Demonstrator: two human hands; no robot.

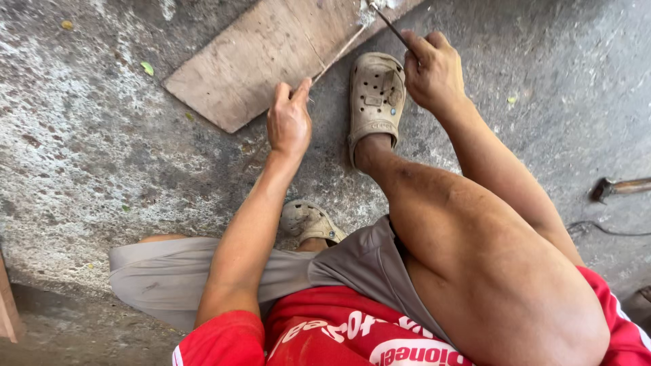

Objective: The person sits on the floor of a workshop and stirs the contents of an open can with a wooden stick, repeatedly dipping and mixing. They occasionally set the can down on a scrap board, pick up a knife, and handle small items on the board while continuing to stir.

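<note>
Nearest the camera is the red shirt (339,332) and grey shorts (203,271) of the seated person, whose bent right knee (502,271) fills the lower right. Farther left, on the rough concrete floor (88,149), lies a flat wooden board (264,54). The left hand (289,120) reaches to the board's near edge, its fingers (298,91) pinched together on the end of a thin pale strip (339,53) that runs up and to the right across the board. Just right of it a foot in a tan perforated clog (375,102) is planted on the floor; a second clog (308,220) shows lower down. The right hand (434,71) is closed round a thin dark blade or rod (390,24), whose tip meets the strip near the top edge of the view. To work the strip well, it seems best to keep it taut with the left pinch, keep the board from shifting, and draw the tool along the strip and away from the fingers. At far right a tool's wooden handle (620,188) lies on the floor, well apart.
</note>
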